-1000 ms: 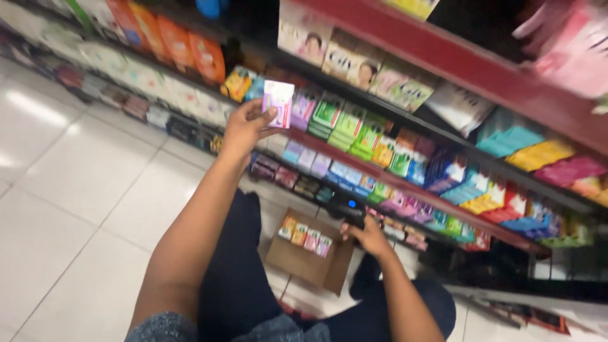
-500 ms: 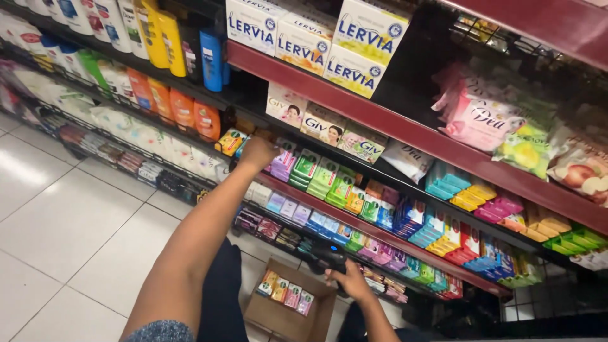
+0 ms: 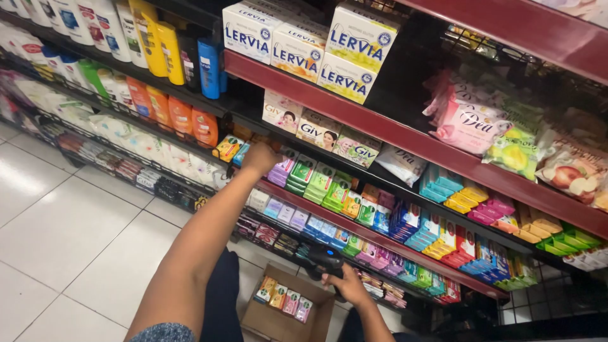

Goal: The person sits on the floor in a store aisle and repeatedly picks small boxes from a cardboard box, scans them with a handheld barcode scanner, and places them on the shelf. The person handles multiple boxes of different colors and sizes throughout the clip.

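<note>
Reaching up from the lower left of the frame, the person's left hand (image 3: 259, 157) rests against the purple soap boxes (image 3: 282, 170) at the left end of a red shelf (image 3: 405, 244) near the middle of the picture; whether its grip is spread or pinching a box cannot be told, since the fingers are hidden behind the hand. Just right of those boxes stand rows of green soap boxes (image 3: 323, 187). Low in the frame, right of centre, the right hand (image 3: 345, 288) wraps its grip tightly around a black handheld scanner (image 3: 324, 258). Beside it, at the bottom centre, an open cardboard box (image 3: 278, 320) sits on the white tiled floor (image 3: 69, 234) with a row of small soap packs (image 3: 284, 297) inside. Orange bottles (image 3: 183, 117) line the shelf at the upper left.
</note>
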